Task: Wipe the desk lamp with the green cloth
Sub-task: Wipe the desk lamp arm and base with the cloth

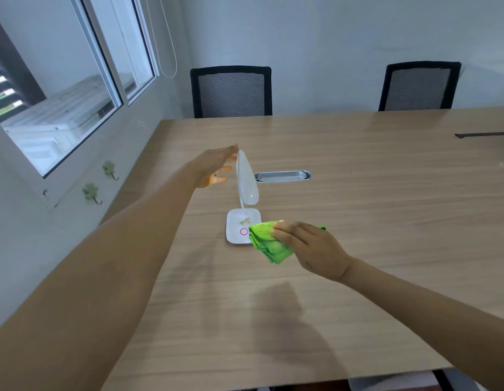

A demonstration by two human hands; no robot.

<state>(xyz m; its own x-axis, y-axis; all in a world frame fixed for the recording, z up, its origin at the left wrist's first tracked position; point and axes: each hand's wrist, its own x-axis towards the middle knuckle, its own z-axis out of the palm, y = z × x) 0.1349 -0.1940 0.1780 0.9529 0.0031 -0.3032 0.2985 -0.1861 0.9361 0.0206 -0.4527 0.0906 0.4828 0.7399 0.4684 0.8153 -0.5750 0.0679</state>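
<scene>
A small white desk lamp stands on the wooden table, its long head [246, 179] tilted above a square base [237, 227] with a pink ring. My left hand [217, 170] is spread open at the far end of the lamp head, fingertips at its tip. My right hand [304, 244] holds the folded green cloth [266, 244], which overlaps the right edge of the lamp base.
The wooden table [358, 221] has a metal cable tray [283, 176] set into it just behind the lamp. Two black mesh chairs [231, 91] [418, 86] stand at the far side. A window and wall with hooks [90, 191] lie to the left.
</scene>
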